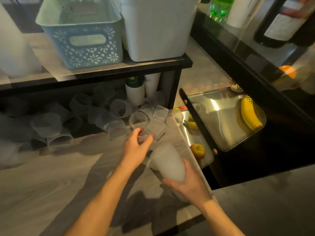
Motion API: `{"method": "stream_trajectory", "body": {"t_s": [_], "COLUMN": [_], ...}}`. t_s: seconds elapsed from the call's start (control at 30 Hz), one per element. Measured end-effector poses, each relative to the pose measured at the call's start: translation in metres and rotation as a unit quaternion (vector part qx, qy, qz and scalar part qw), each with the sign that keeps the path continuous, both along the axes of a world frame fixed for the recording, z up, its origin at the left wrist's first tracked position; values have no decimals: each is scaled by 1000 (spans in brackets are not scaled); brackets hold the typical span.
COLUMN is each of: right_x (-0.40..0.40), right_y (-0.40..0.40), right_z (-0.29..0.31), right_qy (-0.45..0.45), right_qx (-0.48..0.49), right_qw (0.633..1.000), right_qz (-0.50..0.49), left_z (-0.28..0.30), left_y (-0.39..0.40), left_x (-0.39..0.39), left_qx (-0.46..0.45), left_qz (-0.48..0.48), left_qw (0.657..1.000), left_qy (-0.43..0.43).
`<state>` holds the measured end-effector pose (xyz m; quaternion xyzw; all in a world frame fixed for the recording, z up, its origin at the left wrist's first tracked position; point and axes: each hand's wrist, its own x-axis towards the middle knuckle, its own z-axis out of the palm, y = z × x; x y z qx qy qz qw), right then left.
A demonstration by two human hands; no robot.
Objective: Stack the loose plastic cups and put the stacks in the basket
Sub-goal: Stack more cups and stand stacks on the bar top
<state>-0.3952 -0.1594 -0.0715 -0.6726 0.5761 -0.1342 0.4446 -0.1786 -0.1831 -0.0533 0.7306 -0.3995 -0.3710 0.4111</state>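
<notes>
Head cam: right hand [186, 185] wraps the cup stack [167, 161], left hand [135, 145] pinches a loose cup [142, 136]; they look featherlight, flimsy, slick, so grab mid-wall gently.

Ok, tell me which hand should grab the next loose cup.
Left. The left hand already reaches the loose cups by the shelf, fingers on one. The right hand is busy gripping the stack.

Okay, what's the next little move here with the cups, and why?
Probably slide the cup that the left hand is closing on into the stack gripped by the right hand. The stack's open end points toward that cup, and many loose cups still lie under the shelf.
</notes>
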Motion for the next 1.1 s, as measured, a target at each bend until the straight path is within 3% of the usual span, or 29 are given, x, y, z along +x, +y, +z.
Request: {"method": "stream_trajectory", "body": {"t_s": [0.13, 0.23, 0.4, 0.47, 0.63, 0.73, 0.8, 0.9, 0.93, 1.0, 1.03, 1.1], "right_x": [-14, -20, -26, -28, -34, -37, -38, -37, -36, -33, -31, -26], "right_y": [-8, -16, -18, -18, -16, -18, -18, -17, -16, -15, -14, -14], "right_z": [5, 7, 5, 2, -2, -2, -3, -3, -3, -2, -1, 0], "right_qy": [15, 15, 11, 16, 15, 12, 10, 12, 10, 5, 5, 8], "right_qx": [-29, -22, -14, -7, 5, 6, 8, 5, 5, 3, -1, -16], "right_qw": [999, 999, 999, 999, 999, 999, 999, 1000, 1000, 1000, 1000, 1000], "right_qz": [-26, -40, -47, -48, -41, -41, -38, -25, -20, -10, -6, 0], "left_z": [1, -3, -14, -20, -25, -23, -16, -6, -2, 6, 11, 20], "left_y": [-49, -80, -96, -95, -91, -82, -75, -59, -51, -37, -31, -22], "left_x": [-10, -16, -26, -30, -35, -30, -24, -13, -7, 2, 6, 9], "left_qx": [1, 59, 118, 136, 112, 75, 72, 90, 78, 44, 24, -9], "left_qz": [-53, -98, -191, -192, -164, -130, -117, -77, -54, -19, -21, -53], "left_qw": [980, 951, 854, 838, 863, 918, 964, 993, 992, 954, 937, 944], "left_qy": [-191, -286, -469, -493, -464, -367, -227, -15, 87, 297, 348, 327]}}
